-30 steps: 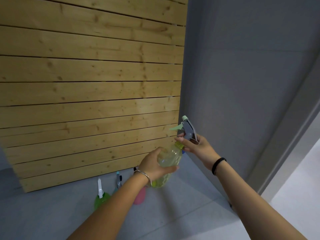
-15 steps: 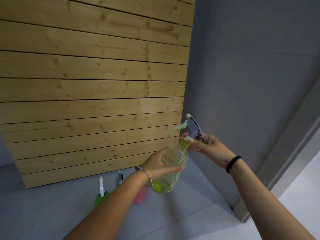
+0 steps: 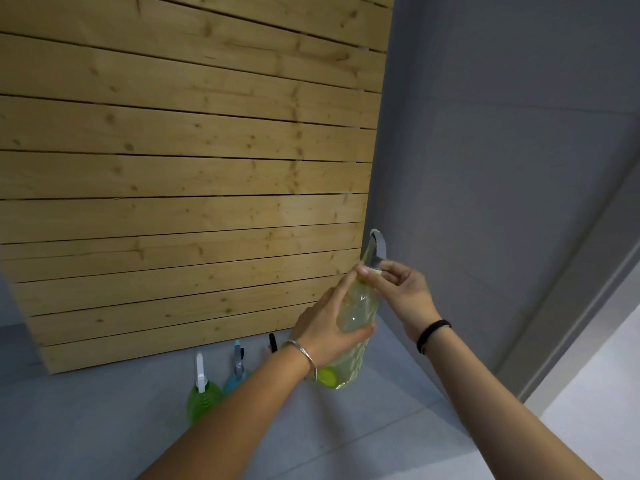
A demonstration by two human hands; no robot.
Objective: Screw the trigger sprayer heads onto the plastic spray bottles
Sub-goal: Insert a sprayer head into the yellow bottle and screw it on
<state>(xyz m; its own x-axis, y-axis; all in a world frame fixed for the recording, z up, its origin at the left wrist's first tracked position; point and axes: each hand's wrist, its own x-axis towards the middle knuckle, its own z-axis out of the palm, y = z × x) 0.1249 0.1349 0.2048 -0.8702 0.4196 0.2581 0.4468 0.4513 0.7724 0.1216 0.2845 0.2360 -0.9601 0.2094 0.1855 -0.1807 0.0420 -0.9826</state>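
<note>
I hold a clear yellow-green spray bottle (image 3: pixel 356 308) in the air, tilted, neck up. My left hand (image 3: pixel 323 332) wraps around its body. A grey trigger sprayer head (image 3: pixel 376 249) with a pale green nozzle sits on the neck. The fingertips of my right hand (image 3: pixel 398 289) pinch the pale collar at its base. On the floor below stand a green bottle (image 3: pixel 202 398) with a white sprayer and a blue bottle (image 3: pixel 235 377) with a grey sprayer. A black sprayer head (image 3: pixel 273 342) shows behind my left wrist; its bottle is hidden.
A wall of pale horizontal wooden slats (image 3: pixel 180 181) fills the left. A grey wall (image 3: pixel 502 168) stands close on the right, with a door frame (image 3: pixel 575 299) further right. The floor (image 3: pixel 86 427) is grey tile.
The sprayer head has turned on the neck, its nozzle swinging from pointing left to pointing away. My right fingers have shifted onto the collar. The bottle sits slightly more upright.
</note>
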